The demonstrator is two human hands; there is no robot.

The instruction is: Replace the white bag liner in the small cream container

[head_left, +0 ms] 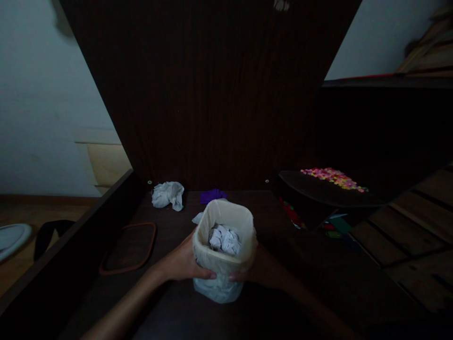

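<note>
A small trash bin (224, 259) stands upright in front of me, with a whitish plastic bag lining it and folded down over its rim. Crumpled white paper (225, 240) lies inside. My left hand (187, 259) wraps round the bin's left side, its thumb pressed on the front. On the opposite side my right hand (251, 269) grips it the same way, dim in shadow. Left of the bin, a brown rounded rectangular frame (153, 241) lies flat on the dark wooden surface (170, 302).
A crumpled white plastic bag (168, 194) and a purple cloth-like item (212, 196) lie at the back by the dark panel (205, 104). To the right, a curved shelf (318, 191) carries pink and yellow bits (332, 177). A raised board (74, 236) edges the left side.
</note>
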